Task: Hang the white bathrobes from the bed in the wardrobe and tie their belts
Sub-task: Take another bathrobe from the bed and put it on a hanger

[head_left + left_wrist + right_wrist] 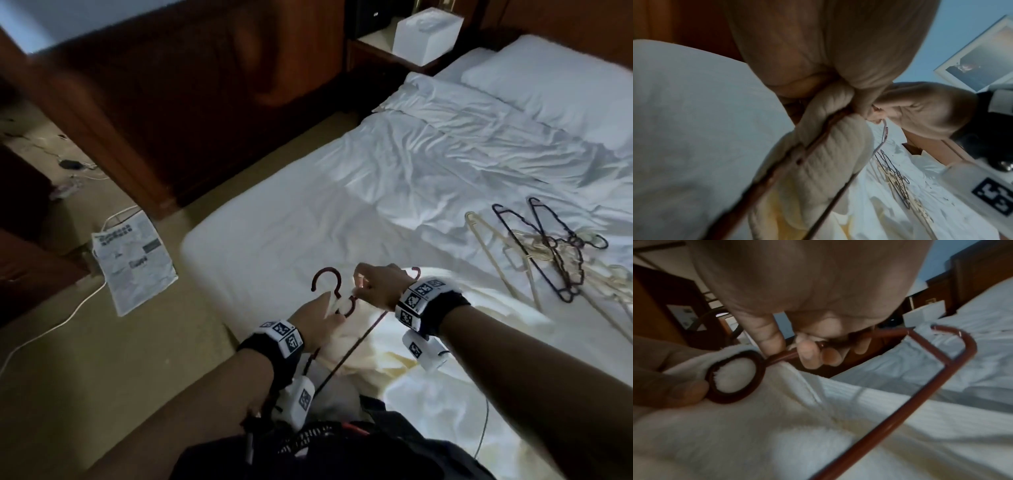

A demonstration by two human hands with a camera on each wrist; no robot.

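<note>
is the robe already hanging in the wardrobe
No, the white bathrobe still lies on the bed while both hands work a red-brown hanger into it.

The bed fills the right and centre of the head view, with the pillow at upper right. A pile of hangers lies on it at right. The bathrobe lies on the bed's near edge, bottom centre, a hanger on it. A newspaper lies on the floor at left. A box sits on the nightstand at the top.
</note>
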